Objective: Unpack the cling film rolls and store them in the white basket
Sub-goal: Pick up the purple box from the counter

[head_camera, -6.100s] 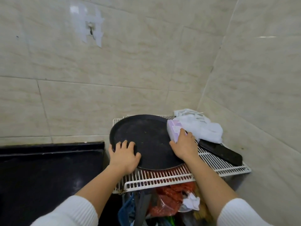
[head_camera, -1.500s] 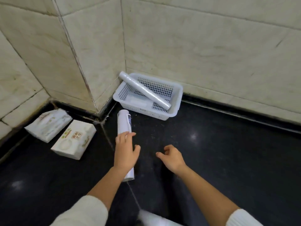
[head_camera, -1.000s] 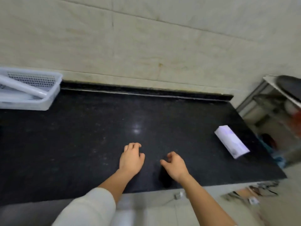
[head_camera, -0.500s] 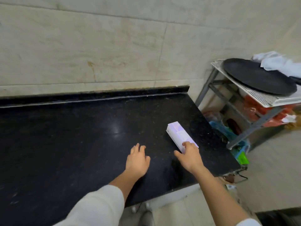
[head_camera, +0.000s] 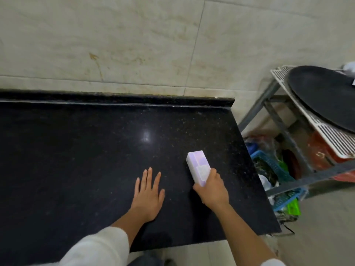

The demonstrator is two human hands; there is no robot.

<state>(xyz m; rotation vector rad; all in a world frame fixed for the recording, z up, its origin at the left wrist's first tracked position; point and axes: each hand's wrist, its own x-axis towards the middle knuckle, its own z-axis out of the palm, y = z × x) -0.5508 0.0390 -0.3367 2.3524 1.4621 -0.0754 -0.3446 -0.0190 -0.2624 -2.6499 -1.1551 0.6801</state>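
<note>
A: Where's the cling film box [head_camera: 198,169]?
B: On the black worktop [head_camera: 96,150], right hand [head_camera: 211,189] wrapped round its near end, probably lifting it.
A: Left hand [head_camera: 148,192]?
B: Flat, empty, seemingly bracing. Basket's out of view.

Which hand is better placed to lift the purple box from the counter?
The right hand: it already closes on the near end of the box. The left hand lies flat on the counter, apart from it.

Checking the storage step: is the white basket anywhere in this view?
No, only the black counter, the purple box in the right hand, and a rack show.
</note>
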